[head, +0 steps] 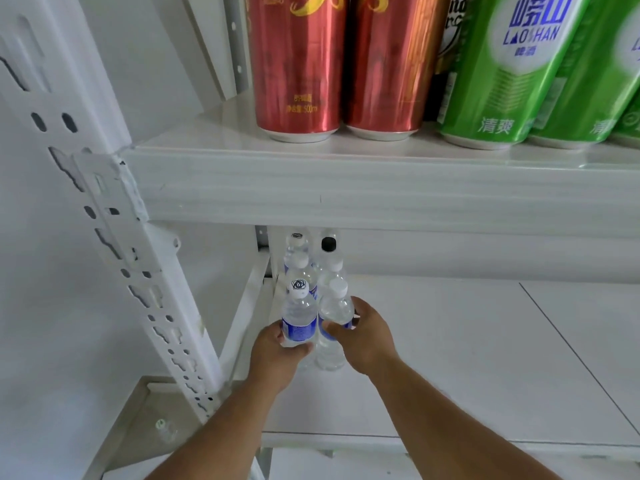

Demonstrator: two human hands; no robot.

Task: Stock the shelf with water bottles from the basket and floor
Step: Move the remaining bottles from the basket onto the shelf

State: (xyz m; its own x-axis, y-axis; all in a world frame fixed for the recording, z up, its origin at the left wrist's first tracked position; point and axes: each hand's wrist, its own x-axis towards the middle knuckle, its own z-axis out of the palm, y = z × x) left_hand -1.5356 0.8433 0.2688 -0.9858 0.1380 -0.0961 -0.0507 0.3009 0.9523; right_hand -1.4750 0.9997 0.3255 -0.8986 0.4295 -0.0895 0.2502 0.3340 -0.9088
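White shelving is filling the view: a lower shelf (450,341) with two short rows of water bottles at its left end, and an upper shelf (346,181) bearing red cans (298,64) and green cans (502,71). Left hand (273,358) is gripping the front left bottle (299,320), fingers curled round its blue label. Right hand (363,337) is gripping the front right bottle (334,317), thumb and fingers clamped on its body. Both bottles are standing upright, touching, just ahead of the fingertips' rear rows (311,261). A slotted upright (138,271) is standing left of the left hand.
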